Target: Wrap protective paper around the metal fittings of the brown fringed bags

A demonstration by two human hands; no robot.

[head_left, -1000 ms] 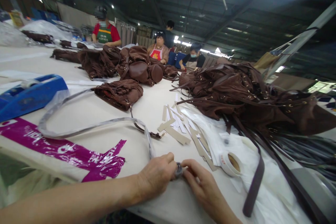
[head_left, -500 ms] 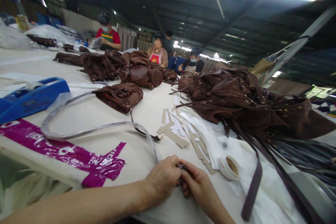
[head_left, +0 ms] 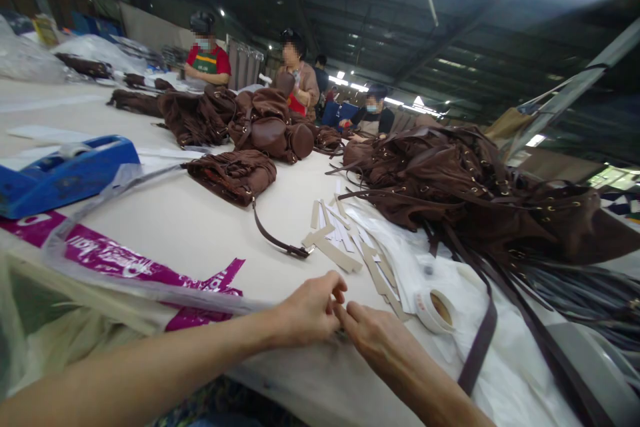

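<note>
Close together at the near table edge, both my hands have curled fingers. My left hand (head_left: 311, 310) and my right hand (head_left: 373, 333) meet at the fingertips, pinching the end of a plastic-wrapped strap (head_left: 165, 290); the gripped part is mostly hidden. From a brown gathered bag (head_left: 233, 177) the strap loops left, then along the table's near edge, and passes behind my left wrist. A short dark strap with a buckle (head_left: 275, 240) trails from the same bag onto the table.
A blue tape dispenser (head_left: 75, 170) stands left, by purple printed plastic (head_left: 115, 250). Card strips (head_left: 340, 247), a tape roll (head_left: 434, 311) and white plastic sheeting (head_left: 505, 347) lie right. Brown bags (head_left: 450, 180) are heaped behind them, more (head_left: 270, 117) farther back. Several co-workers are across the table.
The wrapped strap's loop has dropped toward me, from mid-table to the near edge. My hands have shifted; the dark piece seen between them is now hidden. A co-worker has lifted a brown item.
</note>
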